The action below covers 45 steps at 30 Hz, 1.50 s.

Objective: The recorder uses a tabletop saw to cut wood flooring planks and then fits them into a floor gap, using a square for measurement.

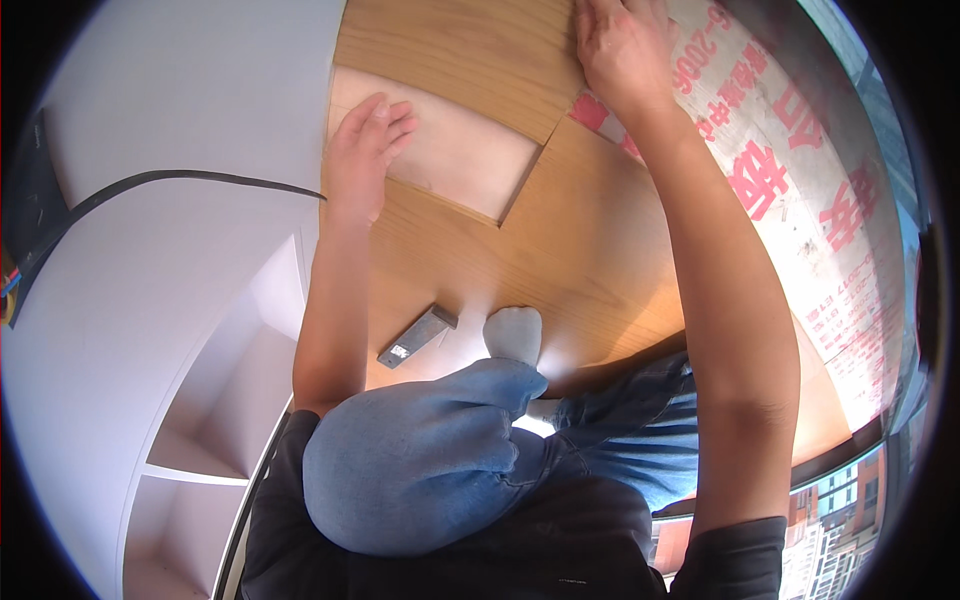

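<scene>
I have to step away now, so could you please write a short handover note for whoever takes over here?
Left hand: flat, palm down, at the edge of the bare pale patch by the white cabinet.
Right hand: pressing the wooden floor plank at the top, beside the printed underlay sheet.
Done: planks laid around the knees.
Left: the pale patch is uncovered.
A small grey block lies by the socked foot.

Pale sheet wrapping (800, 200) with red printed characters along right floor edge; small grey block (417, 336) with white label mid-floor.
</scene>
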Available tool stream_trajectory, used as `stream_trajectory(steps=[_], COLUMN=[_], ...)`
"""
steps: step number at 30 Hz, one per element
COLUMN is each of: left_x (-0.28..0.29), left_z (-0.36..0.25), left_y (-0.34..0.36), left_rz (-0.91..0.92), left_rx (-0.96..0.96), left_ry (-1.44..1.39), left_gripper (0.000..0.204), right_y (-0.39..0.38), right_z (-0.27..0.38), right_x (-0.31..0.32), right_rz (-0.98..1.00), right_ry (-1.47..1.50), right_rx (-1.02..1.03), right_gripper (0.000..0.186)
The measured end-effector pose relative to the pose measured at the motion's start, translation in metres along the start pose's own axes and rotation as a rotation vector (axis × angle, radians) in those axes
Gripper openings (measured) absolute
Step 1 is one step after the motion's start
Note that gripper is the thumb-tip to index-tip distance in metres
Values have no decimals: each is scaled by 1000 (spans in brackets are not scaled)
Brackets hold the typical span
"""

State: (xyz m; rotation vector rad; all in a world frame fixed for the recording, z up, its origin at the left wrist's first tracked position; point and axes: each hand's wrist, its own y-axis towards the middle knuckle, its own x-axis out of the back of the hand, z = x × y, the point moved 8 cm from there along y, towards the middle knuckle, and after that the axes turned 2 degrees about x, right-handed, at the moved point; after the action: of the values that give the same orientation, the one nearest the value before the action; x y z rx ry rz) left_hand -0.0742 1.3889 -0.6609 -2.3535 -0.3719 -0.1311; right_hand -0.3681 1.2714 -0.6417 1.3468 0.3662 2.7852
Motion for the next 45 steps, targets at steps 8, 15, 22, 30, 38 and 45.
stream_trajectory(steps=[8,15,22,30,38,45], left_x=[-17,-16,-18,-14,-12,-10], left_z=[-3,-3,-4,-2,-8,-12], left_y=[37,40,37,36,28,31], left_rz=[-22,4,-22,19,10,55], left_rx=[92,84,93,42,11,-32], left_ry=[128,179,206,146,89,323], left_gripper=[49,46,43,46,45,51], right_y=[14,16,19,-2,11,8], right_z=[21,19,16,15,20,-10], right_x=[-13,-13,-9,11,-3,-35], right_rz=[-44,-90,-96,53,261,-108], right_ry=[-80,-46,-30,102,21,-95], right_rx=[8,45,63,115,-64,24], right_gripper=[19,18,17,24,36,20])
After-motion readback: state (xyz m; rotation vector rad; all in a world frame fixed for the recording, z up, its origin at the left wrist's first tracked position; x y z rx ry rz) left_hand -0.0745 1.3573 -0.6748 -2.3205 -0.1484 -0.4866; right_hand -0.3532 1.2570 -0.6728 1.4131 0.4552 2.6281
